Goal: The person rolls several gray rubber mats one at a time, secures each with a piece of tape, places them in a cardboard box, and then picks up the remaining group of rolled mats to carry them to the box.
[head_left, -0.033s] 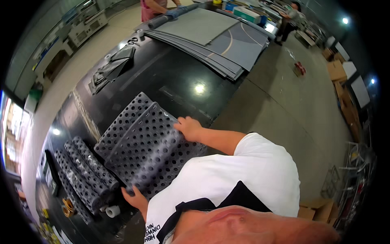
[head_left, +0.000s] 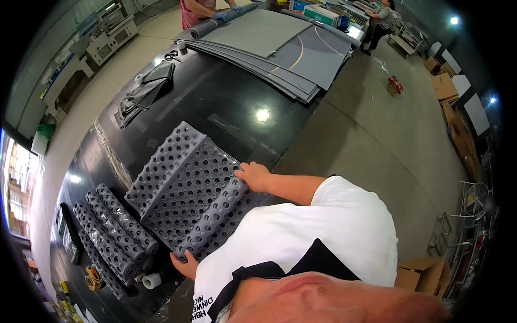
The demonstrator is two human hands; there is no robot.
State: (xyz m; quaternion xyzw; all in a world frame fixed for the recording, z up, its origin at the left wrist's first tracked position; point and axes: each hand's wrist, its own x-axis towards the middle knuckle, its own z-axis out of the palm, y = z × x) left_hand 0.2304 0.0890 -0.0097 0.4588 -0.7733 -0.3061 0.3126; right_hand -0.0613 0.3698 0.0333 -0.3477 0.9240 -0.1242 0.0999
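Note:
A grey rubber mat (head_left: 183, 177) full of round holes lies on the dark table in front of me, its near part curled into a roll (head_left: 215, 215). My right hand (head_left: 253, 176) is closed on the right end of this roll, thumb and fingers pinching it. At the other end, near the table's front edge, my left hand (head_left: 185, 264) is closed round the roll, its fingers partly hidden. Beyond the roll the mat spreads out, with a crease across it and its far panel tilted. Finished-looking rolled mats (head_left: 110, 237) lie side by side to the left.
Tape rolls (head_left: 152, 280) sit by the rolled mats. Dark folded plastic (head_left: 145, 91) and scissors (head_left: 172, 56) lie farther up the table (head_left: 215, 102). Flat grey sheets (head_left: 264, 37) are stacked at the far end, where a gloved co-worker (head_left: 198, 12) handles a roll.
Both hands have shifted slightly to the right with the roll, toward my body. More of the mat's crease and tilted far panel shows. The view has moved a little.

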